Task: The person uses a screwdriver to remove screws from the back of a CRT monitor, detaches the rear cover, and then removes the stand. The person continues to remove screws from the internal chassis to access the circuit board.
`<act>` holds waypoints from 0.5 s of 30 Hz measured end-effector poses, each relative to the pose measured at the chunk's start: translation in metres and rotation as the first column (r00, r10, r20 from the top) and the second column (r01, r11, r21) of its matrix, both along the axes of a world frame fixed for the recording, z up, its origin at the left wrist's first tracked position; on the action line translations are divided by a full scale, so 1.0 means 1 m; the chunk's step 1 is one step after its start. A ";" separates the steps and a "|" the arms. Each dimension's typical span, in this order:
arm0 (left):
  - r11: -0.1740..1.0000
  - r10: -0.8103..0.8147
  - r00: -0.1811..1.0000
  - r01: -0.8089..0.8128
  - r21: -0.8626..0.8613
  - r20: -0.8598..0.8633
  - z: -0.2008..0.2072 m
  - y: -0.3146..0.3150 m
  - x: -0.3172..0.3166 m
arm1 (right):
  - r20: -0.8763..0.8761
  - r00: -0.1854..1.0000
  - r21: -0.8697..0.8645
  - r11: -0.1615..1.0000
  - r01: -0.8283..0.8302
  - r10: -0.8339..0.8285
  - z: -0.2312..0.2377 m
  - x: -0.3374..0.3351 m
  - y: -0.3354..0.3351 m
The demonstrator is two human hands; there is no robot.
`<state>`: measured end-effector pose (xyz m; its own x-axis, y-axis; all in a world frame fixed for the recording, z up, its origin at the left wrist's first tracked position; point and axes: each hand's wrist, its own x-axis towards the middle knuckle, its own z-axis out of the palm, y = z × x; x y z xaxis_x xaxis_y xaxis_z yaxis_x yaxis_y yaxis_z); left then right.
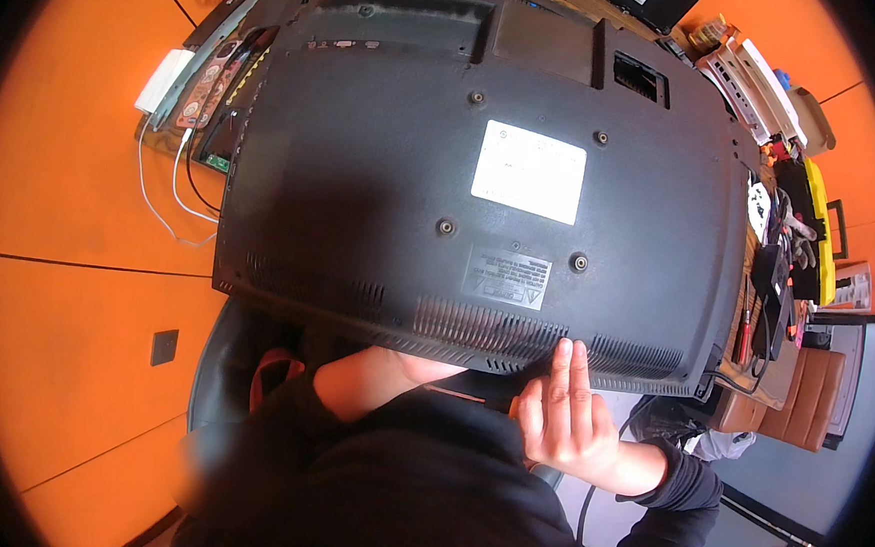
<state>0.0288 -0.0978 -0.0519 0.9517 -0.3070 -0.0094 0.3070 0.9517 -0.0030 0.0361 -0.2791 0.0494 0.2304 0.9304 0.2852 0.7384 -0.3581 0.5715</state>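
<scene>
Black plastic, the display cover (365,149) spans the counter (778,381). Handling seems underway; it looks whole, and whether anything is loosened or left to undo cannot be told. Its back faces up, long axis left to right, warning label (510,278) inverted. Right hand (573,427): 2 fingers pressed together on the vents (489,324), thumb hidden; left hand (418,366): grip hidden at the near edge.

1. Dark, near-black top (374,490), loose and softly creased, across the near middle.
2. Right sleeve (677,529): same dark cloth, bunched in folds, ending in a cuff (684,476) round the forearm.
3. Left sleeve (294,400): dark too, its edge leaving the forearm (356,381) partly bare.
4. Right hand (573,427): ungloved.
</scene>
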 end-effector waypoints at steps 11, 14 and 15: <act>1.000 -0.013 1.000 0.013 -0.028 -0.001 0.000 -0.001 0.000 | -0.017 1.000 -0.005 1.000 0.010 -0.010 -0.001 -0.001 0.000; 0.999 -0.014 1.000 0.014 -0.032 -0.001 0.000 -0.001 0.000 | -0.014 1.000 -0.010 1.000 0.004 -0.004 -0.001 0.000 0.000; 0.999 -0.015 1.000 0.015 -0.033 -0.001 -0.001 -0.001 0.000 | -0.009 1.000 0.001 1.000 -0.006 0.006 -0.001 0.000 0.000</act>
